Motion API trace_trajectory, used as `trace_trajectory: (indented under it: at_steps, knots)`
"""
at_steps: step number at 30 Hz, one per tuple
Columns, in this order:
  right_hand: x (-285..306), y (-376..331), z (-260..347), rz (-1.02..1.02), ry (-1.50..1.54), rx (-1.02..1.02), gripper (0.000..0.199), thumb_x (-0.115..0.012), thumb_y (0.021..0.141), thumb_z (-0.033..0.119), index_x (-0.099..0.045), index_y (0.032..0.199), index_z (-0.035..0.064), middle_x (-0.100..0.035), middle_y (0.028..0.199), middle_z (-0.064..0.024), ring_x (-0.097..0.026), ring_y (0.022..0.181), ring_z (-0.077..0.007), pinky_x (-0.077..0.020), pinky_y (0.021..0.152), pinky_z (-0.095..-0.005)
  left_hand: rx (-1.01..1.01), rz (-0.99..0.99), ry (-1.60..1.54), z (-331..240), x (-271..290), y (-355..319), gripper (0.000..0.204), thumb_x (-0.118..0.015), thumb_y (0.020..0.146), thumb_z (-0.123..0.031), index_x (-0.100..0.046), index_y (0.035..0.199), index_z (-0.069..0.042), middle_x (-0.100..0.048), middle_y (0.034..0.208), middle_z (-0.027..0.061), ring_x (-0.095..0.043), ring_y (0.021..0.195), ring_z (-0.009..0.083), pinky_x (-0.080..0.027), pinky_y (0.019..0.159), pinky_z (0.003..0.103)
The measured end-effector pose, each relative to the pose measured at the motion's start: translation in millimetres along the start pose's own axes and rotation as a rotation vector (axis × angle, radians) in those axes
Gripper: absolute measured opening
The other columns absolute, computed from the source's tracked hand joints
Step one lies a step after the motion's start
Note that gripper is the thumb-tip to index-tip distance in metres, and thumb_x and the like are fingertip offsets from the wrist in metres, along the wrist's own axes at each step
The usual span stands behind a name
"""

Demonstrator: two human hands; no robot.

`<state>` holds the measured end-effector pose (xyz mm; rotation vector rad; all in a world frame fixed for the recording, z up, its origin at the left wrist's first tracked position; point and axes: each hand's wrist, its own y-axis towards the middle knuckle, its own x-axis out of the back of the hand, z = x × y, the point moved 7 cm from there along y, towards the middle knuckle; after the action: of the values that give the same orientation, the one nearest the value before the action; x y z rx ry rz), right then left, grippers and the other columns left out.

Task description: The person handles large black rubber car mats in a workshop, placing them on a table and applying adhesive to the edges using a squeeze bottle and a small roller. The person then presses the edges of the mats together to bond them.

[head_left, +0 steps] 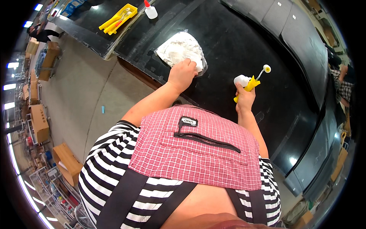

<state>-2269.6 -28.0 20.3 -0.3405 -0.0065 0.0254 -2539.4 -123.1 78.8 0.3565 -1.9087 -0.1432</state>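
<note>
My left hand (183,75) is closed at the near edge of a clear plastic bag (180,48) of crumpled white material, its fingertips pinching the white stuff. The bag lies on the black tabletop (213,45). In my right hand (246,98) is a small paint roller (250,86) with a yellow handle; its bent wire frame and white roller end point away to the right. A white plastic bottle (241,80) is held in the same hand, against the roller's handle, and its lower end is hidden by the fingers.
At the far left of the table stand a yellow tray (124,15) with yellow-handled tools and a white squeeze bottle (151,12) with a red tip. Large dark panels (289,26) lie along the right. Cardboard boxes (68,162) line the floor at left. People show at both sides.
</note>
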Motion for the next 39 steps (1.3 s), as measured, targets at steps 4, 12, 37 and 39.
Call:
trace_trajectory:
  at_steps: [4, 12, 37, 39]
  knots:
    - [7, -8, 3, 0.042, 0.028, 0.005, 0.042, -0.079, 0.084, 0.005, -0.058, 0.121, 0.0040, -0.062, 0.096, -0.0052, -0.055, 0.068, -0.0108, -0.0463, 0.064, -0.0254, -0.112, -0.208, 0.070, -16, 28, -18, 0.031, -0.081, 0.075, -0.028, -0.068, 0.098, -0.012, -0.060, 0.116, 0.0088, -0.061, 0.098, 0.0301, -0.048, 0.085, 0.042]
    - [51, -32, 8, 0.081, 0.065, 0.042, 0.040, -0.079, 0.084, 0.005, -0.058, 0.118, 0.0055, -0.063, 0.097, -0.0046, -0.056, 0.070, -0.0108, -0.0485, 0.066, -0.0250, 0.124, -0.172, 0.062, 7, 27, -15, 0.034, -0.070, 0.084, -0.016, -0.070, 0.117, -0.008, -0.051, 0.139, 0.0172, -0.056, 0.118, 0.0372, -0.046, 0.100, 0.043]
    - [463, -424, -61, -1.046, 0.397, 0.207, 0.034, -0.075, 0.085, 0.002, -0.067, 0.118, 0.0030, -0.068, 0.092, -0.0002, -0.055, 0.066, -0.0054, -0.0446, 0.058, -0.0223, -0.484, 0.593, -1.122, -459, 37, 0, 0.068, -0.051, 0.075, 0.011, -0.051, 0.143, 0.003, -0.050, 0.150, 0.0119, -0.060, 0.115, 0.0149, -0.047, 0.096, 0.025]
    - [499, -465, -83, -1.128, 0.389, 0.264, 0.032, -0.075, 0.085, 0.000, -0.067, 0.115, 0.0023, -0.067, 0.087, 0.0003, -0.055, 0.065, -0.0058, -0.0435, 0.057, -0.0222, -0.497, 0.728, -1.168, -530, 17, -29, 0.066, -0.052, 0.077, 0.011, -0.052, 0.142, 0.003, -0.049, 0.150, 0.0093, -0.057, 0.091, 0.0074, -0.045, 0.075, 0.021]
